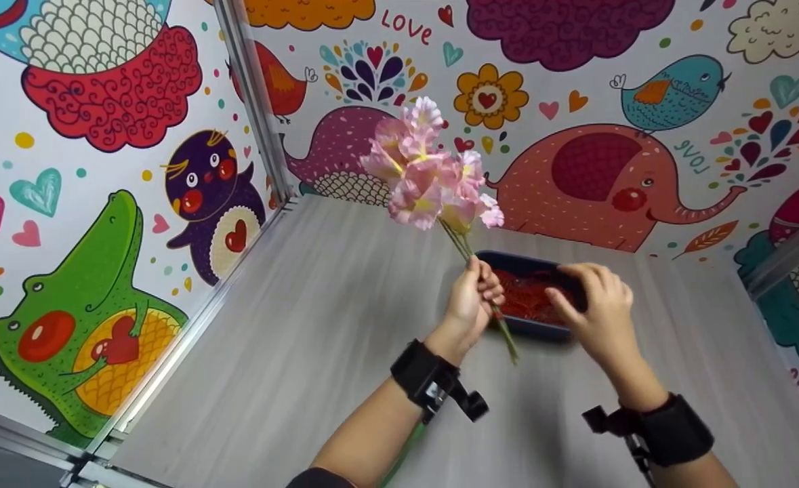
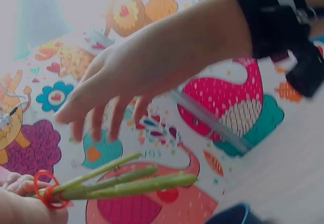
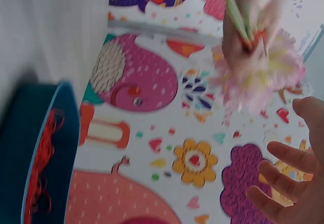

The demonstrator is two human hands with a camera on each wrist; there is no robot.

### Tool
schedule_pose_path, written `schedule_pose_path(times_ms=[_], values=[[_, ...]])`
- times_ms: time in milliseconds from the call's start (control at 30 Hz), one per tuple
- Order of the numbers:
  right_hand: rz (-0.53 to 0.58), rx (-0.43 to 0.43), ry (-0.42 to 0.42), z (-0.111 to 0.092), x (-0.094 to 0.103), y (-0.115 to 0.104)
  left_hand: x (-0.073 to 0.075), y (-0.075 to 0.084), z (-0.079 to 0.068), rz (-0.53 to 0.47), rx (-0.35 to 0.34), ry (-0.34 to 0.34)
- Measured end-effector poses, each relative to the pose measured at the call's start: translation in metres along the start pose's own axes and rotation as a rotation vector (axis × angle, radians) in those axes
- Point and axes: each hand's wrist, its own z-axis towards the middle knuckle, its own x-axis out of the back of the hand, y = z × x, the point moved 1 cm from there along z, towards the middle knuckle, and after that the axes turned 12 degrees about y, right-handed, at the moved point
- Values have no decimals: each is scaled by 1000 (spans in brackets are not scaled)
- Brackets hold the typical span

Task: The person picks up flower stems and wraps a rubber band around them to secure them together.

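My left hand [image 1: 470, 298] grips the green stems [image 2: 136, 183] of a bunch of pink artificial flowers [image 1: 426, 173], held tilted above the table with the blooms up. A red rubber band [image 2: 49, 192] circles the stems just below the fingers, with a loose loop standing out from them. To the right, my right hand [image 1: 599, 312] hovers with its fingers spread and holds nothing. Beyond and below the hands sits a dark blue box [image 3: 71, 133], partly hidden by them, with many red rubber bands [image 1: 528, 298] inside.
The grey wood-grain table [image 1: 291, 325] is bordered by wall panels printed with cartoon animals [image 1: 579, 183]. A metal rail [image 1: 253, 102] runs up the corner. Black camera straps [image 1: 673, 430] circle both wrists.
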Motion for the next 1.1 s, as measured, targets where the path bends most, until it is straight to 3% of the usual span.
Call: schedule_pose_path(times_ms=[167,333,467,733,933,1000,1100], values=[[-114,-76,-67,17,12,26,18,19,21,75,-44,93],[-256,-119,-138,34,27,61,39,43,45,239,-97,182],[-371,-162,-238,45,38,94,55,61,61,379,-75,238],[-452,-252,-468,55,57,152,82,86,75,676,-49,241],[-450,-301,-541,49,69,181,107,78,98,839,-55,306],[-448,-322,-555,45,71,187,138,55,132,857,-98,298],[-451,-344,-571,39,71,193,184,21,182,859,-71,306]])
